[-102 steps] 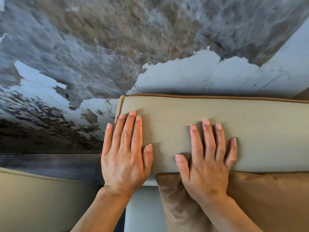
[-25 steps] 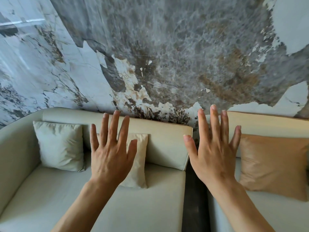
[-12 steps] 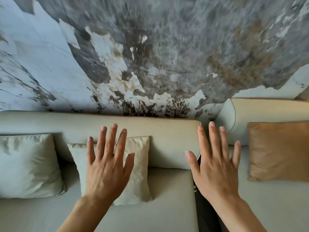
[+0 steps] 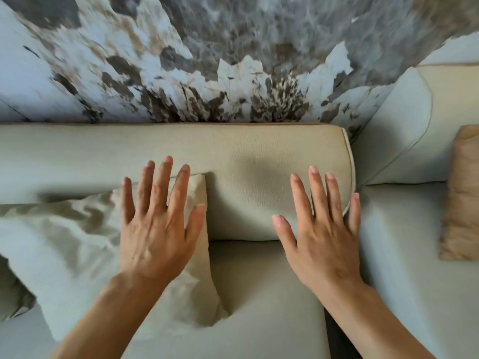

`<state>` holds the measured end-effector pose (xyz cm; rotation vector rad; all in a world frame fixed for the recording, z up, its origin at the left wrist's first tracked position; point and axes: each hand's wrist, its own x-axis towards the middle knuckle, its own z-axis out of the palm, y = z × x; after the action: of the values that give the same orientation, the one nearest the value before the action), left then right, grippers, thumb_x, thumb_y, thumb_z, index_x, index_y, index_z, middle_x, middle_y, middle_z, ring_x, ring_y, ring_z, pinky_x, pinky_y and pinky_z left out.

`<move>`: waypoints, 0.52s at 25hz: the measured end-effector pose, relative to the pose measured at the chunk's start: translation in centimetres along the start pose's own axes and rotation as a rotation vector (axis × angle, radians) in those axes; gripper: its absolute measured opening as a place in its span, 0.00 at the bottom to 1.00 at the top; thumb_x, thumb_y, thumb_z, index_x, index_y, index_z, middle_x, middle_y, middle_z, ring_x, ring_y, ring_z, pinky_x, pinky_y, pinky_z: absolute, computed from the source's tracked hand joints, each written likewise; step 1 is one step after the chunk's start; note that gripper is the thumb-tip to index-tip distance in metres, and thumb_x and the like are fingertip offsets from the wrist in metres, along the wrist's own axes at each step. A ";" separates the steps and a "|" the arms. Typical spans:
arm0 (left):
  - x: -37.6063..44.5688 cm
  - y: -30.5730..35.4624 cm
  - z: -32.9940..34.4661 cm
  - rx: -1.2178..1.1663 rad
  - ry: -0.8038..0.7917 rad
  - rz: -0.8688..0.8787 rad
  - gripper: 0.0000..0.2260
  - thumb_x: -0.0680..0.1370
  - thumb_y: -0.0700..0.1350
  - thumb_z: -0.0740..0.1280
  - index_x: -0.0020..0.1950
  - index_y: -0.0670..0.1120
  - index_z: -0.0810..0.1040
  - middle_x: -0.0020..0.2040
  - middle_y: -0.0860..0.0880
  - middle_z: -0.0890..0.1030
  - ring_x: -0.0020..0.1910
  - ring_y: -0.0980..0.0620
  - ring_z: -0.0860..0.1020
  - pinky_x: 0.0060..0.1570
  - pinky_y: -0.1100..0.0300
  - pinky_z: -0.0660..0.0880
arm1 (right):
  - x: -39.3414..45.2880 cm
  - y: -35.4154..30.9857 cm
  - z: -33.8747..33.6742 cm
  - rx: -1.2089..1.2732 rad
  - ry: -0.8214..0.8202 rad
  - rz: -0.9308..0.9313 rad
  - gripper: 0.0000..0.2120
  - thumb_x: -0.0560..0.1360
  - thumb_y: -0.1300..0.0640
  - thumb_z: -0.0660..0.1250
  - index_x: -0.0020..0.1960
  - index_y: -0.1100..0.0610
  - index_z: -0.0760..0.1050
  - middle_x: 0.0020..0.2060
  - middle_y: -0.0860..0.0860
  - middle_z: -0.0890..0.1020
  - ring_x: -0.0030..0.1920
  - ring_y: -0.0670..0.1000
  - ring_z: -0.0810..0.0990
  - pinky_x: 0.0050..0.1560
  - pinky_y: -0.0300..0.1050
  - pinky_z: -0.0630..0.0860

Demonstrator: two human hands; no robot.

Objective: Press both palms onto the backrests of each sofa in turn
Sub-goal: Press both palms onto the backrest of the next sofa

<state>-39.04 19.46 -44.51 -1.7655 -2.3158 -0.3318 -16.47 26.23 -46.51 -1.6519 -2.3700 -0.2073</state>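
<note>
A beige leather sofa fills the lower view, and its backrest (image 4: 246,161) runs across the middle against the wall. My left hand (image 4: 158,229) is flat with fingers spread, over a cream cushion (image 4: 64,244) in front of the backrest. My right hand (image 4: 321,231) is also flat and spread, in front of the backrest's right end. Whether either palm touches the backrest I cannot tell. A second beige sofa's backrest (image 4: 404,130) stands at the right.
A marbled grey, white and brown wall (image 4: 207,60) rises directly behind both backrests. A tan cushion (image 4: 464,195) leans on the right sofa. A narrow dark gap (image 4: 337,340) separates the two sofa seats at the bottom.
Both hands left the right sofa's backrest and moved to the left sofa. Over the last second the view has closed in on its backrest, with both hands spread in front of it.
</note>
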 end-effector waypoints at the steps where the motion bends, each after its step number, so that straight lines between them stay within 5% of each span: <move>1: 1.1 -0.1 1.5 0.003 0.009 0.000 0.28 0.80 0.57 0.53 0.77 0.45 0.63 0.79 0.42 0.62 0.78 0.40 0.56 0.76 0.39 0.48 | 0.7 0.3 1.5 -0.001 0.012 0.003 0.33 0.79 0.39 0.50 0.79 0.53 0.56 0.78 0.56 0.59 0.78 0.59 0.56 0.73 0.66 0.51; 13: 6.4 -2.6 11.1 0.072 0.189 0.080 0.27 0.81 0.58 0.50 0.79 0.50 0.60 0.79 0.45 0.62 0.78 0.41 0.59 0.73 0.37 0.56 | 7.2 -0.8 12.1 -0.047 0.359 -0.006 0.31 0.80 0.38 0.49 0.79 0.52 0.56 0.78 0.56 0.61 0.78 0.59 0.56 0.74 0.67 0.52</move>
<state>-43.57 28.02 -53.34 -1.7083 -2.0953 -0.3794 -21.00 35.57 -56.11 -1.4811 -2.1132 -0.5173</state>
